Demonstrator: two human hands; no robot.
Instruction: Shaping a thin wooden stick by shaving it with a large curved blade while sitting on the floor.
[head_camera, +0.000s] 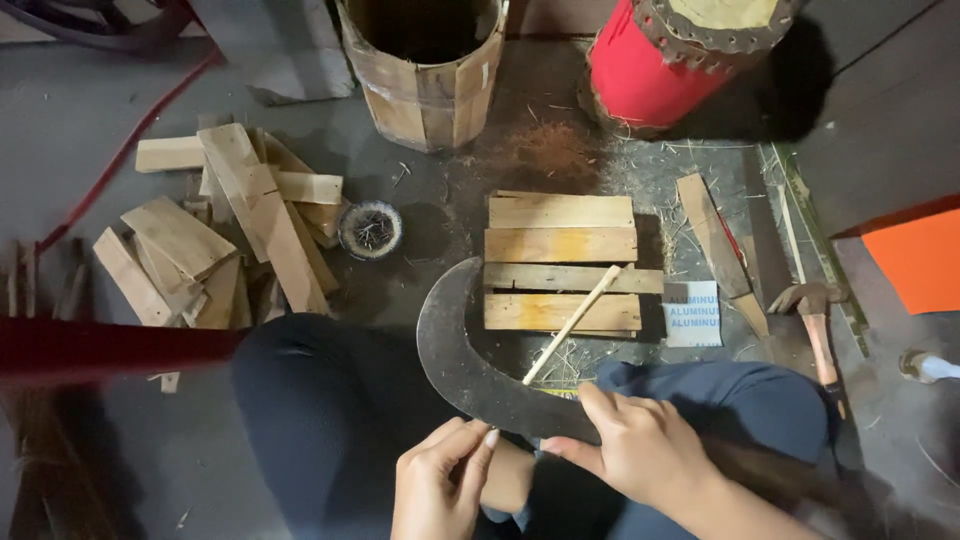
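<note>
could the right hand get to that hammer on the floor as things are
Probably yes, once it lets go: the right hand grips the curved blade, and the hammer lies close on its right with nothing visible between.

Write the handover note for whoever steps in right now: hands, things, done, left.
Right hand: closed on the near end of the curved blade, and seems to pinch the thin stick against it.
Left hand: fingers at the blade's lower edge, lightly pinching; grip unclear.
Stick slants up over the cut boards laid in a row on the floor.
Loose plank pile to the left, wooden bucket ahead, hammer to the right.
Done: boards cut and laid out.
Left: the stick looks only partly worked.
</note>
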